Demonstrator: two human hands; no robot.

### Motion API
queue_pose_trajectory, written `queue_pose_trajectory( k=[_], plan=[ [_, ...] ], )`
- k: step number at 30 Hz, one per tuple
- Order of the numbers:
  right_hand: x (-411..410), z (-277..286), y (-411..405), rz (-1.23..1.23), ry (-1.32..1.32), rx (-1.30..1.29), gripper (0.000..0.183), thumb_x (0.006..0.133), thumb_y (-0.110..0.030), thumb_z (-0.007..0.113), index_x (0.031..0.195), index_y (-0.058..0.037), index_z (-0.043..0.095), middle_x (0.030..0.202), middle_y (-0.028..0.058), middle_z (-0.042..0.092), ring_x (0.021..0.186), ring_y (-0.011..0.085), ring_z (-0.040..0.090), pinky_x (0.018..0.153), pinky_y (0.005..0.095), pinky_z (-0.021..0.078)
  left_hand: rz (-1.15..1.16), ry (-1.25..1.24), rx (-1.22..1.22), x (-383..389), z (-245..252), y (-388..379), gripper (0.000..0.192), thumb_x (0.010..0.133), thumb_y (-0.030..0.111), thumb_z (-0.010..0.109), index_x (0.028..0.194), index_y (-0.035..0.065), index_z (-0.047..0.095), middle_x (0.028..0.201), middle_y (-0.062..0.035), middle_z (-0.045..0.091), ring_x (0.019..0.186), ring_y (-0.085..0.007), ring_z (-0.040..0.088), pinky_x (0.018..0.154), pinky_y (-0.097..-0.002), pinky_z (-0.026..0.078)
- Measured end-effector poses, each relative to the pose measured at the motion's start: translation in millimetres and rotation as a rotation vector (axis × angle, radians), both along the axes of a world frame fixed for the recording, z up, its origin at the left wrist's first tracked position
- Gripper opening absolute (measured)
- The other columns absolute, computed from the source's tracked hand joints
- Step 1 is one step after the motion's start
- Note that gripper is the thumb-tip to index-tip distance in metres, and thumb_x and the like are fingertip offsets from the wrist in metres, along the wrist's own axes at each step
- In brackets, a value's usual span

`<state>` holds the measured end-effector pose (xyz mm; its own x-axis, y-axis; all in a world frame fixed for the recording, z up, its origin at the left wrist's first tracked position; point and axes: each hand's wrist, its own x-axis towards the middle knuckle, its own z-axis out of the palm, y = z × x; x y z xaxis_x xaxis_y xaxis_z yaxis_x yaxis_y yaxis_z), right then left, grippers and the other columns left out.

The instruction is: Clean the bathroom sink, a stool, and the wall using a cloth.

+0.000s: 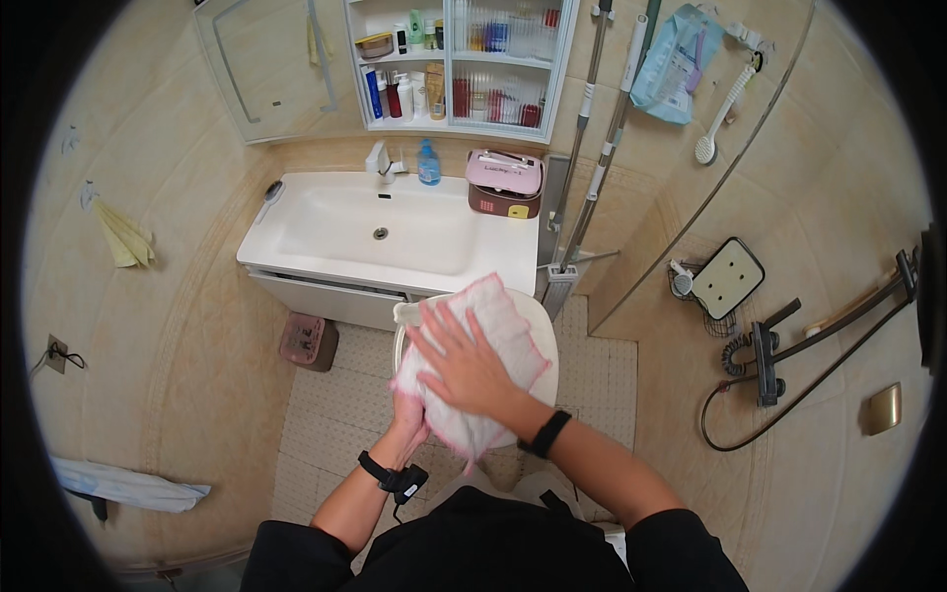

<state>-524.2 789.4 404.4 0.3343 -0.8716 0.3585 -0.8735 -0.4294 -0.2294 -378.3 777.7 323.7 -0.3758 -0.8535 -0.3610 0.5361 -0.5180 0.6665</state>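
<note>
A white cloth with a pink edge (494, 318) is spread over my left hand (409, 418), whose fingers are hidden beneath it. On top of the cloth lies my right hand (466, 362), palm down, its fingers spread and pointing up and to the left. Both hands are above a round, off-white surface (544, 325), which looks like a lid or basin; the cloth hides most of it. Whether the left fingers grip the cloth cannot be seen. A black band is on each wrist.
Ahead is a white washbasin (318, 229) with a faucet (381, 159), a blue bottle (428, 163) and a pink-lidded case (504, 181). Long poles (592, 177) lean right of it. A brown bin (308, 342) stands on the floor. A glass panel edge (710, 194) and shower fittings (766, 362) are at right.
</note>
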Motion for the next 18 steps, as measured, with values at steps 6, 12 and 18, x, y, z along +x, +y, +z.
queue_pose_trajectory(
  k=[6,12,18],
  plan=[
    [-43.9,-11.0,-30.7,-0.334,-0.082,-0.056,0.073,0.098,-0.042,0.053,0.156,-0.0038,0.030,0.165,0.0187,0.019,0.152,0.0371,0.018,0.121,0.0581,0.0151,-0.057,-0.050,0.089,-0.2,35.1,3.4,0.057,0.109,0.044,0.034,0.139,-0.0018,0.050,0.134,-0.0190,0.060,0.121,-0.0283,0.061,0.106,-0.0418,0.048],
    [-36.2,-37.0,40.3,-0.401,-0.130,0.073,0.077,0.099,-0.044,0.050,0.155,0.0035,0.027,0.165,0.0200,0.018,0.153,0.0383,0.016,0.120,0.0606,0.0132,0.065,-0.034,0.077,27.6,24.7,-4.4,0.056,0.109,0.045,0.034,0.135,-0.0011,0.053,0.133,-0.0179,0.061,0.119,-0.0280,0.062,0.104,-0.0417,0.049],
    [-2.7,-26.8,100.3,-0.125,0.067,0.188,0.074,0.099,-0.051,0.049,0.153,-0.0019,0.037,0.165,0.0135,0.024,0.152,0.0309,0.023,0.120,0.0594,0.0178,0.081,0.050,0.029,50.1,23.1,-9.2,0.058,0.108,0.045,0.035,0.139,-0.0015,0.050,0.135,-0.0179,0.060,0.121,-0.0285,0.061,0.105,-0.0414,0.048]
  ],
)
